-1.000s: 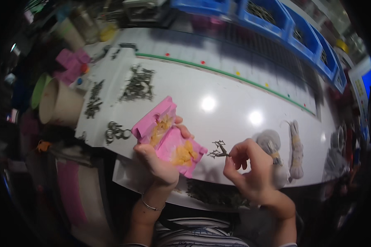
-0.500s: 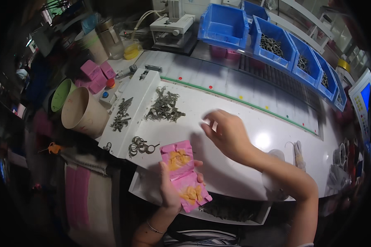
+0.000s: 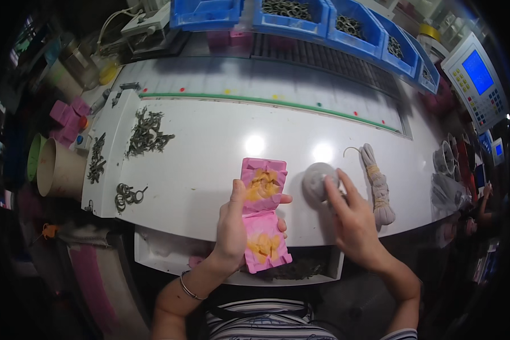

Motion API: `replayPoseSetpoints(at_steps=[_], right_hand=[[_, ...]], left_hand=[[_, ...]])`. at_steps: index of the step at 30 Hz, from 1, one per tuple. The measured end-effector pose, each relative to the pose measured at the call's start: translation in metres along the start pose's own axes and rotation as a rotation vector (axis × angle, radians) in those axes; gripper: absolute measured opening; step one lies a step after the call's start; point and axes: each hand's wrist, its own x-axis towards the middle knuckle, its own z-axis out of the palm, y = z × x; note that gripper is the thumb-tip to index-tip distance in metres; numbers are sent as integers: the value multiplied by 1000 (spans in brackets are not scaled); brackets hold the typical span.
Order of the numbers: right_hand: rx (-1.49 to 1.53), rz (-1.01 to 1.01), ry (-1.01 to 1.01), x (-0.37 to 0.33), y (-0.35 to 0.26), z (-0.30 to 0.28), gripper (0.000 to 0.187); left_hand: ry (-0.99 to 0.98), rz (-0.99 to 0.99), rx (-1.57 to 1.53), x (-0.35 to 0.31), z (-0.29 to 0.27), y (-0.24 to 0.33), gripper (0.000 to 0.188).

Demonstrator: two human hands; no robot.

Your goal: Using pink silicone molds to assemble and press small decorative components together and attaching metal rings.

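Note:
My left hand (image 3: 233, 226) holds an unfolded pink two-part mould (image 3: 259, 213), fingers behind it and thumb along its left edge. Yellow-orange patches with hollows mark the inner face of both halves. To the right, my right hand (image 3: 354, 218) has its fingers bent over the side of a rounded grey pouch-like thing (image 3: 317, 180) on the white table (image 3: 209, 187); its underside and my thumb's grip are partly hidden. Beside that hand lies a grey cloth bundle (image 3: 378, 187) tied round with a tan band.
Small dark metal pieces (image 3: 147, 133) lie heaped at the left, with several rings (image 3: 128, 196) nearer me. Blue bins (image 3: 292, 17) line the back. A control panel (image 3: 477, 79) stands at the right. Under the table's front edge sits an open drawer (image 3: 170, 252).
My right hand has come down from above the table's middle onto the grey pouch-like thing. The mould stays in my left hand, now more upright. The view has swung right.

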Motion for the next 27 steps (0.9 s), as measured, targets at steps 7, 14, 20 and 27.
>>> replayPoseSetpoints(at_steps=[7,14,20,27], right_hand=[[-16,-297,509,6,-28,-12,60],[140,-178,325,4,-24,-14,65],[99,-221,297,8,-28,-2,61],[-14,-251,613,8,-28,3,50]], left_hand=[[7,1,76,4,27,-2,63],[15,65,192,6,32,1,61],[18,180,380,12,31,1,58],[49,-71,171,15,28,4,63]])
